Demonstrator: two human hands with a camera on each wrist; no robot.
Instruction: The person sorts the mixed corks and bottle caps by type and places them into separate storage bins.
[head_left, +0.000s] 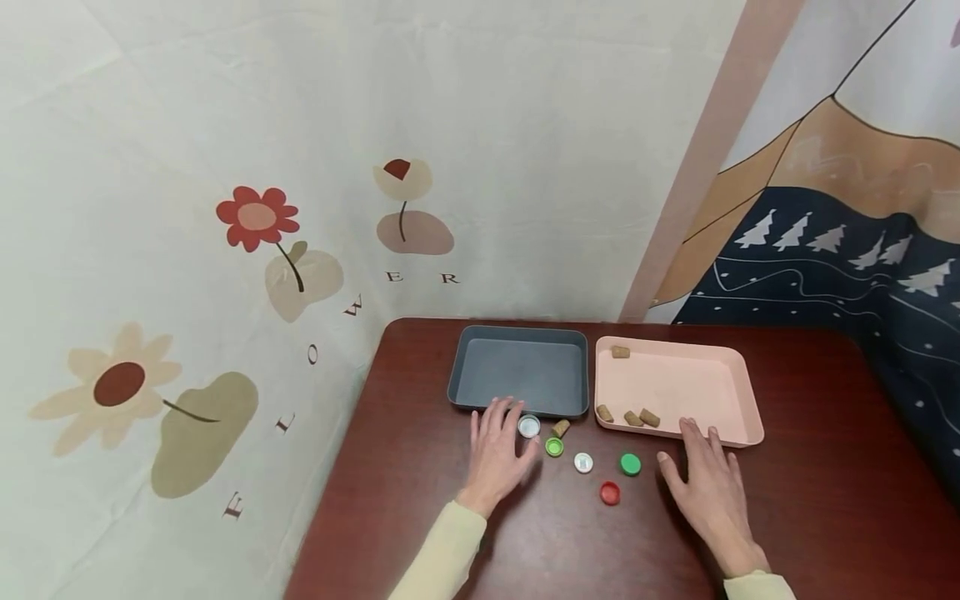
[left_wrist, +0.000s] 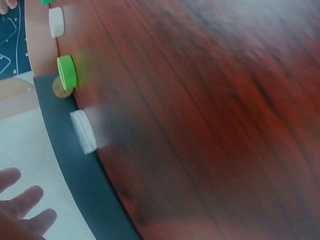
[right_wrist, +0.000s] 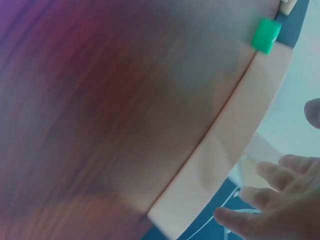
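My left hand (head_left: 498, 454) hovers by the front edge of the dark grey tray (head_left: 459, 392), fingers spread and holding nothing. A silvery-white bottle cap (head_left: 528, 427) lies between its thumb and fingers in the head view; in the left wrist view the fingers (left_wrist: 30, 200) are apart from that cap (left_wrist: 84, 131). Beside it are a light green cap (head_left: 554, 447) and a cork (head_left: 560, 428). My right hand (head_left: 708, 487), fingers relaxed and holding nothing, is over the front edge of the pink tray (head_left: 697, 375). To its left lies a dark green cap (head_left: 631, 464).
A white cap (head_left: 583, 462) and a red cap (head_left: 611, 493) lie on the reddish-brown table (head_left: 555, 550) between the hands. Several corks (head_left: 649, 417) lie in the pink tray, mostly along its front left. A printed cloth (head_left: 525, 167) hangs behind the table.
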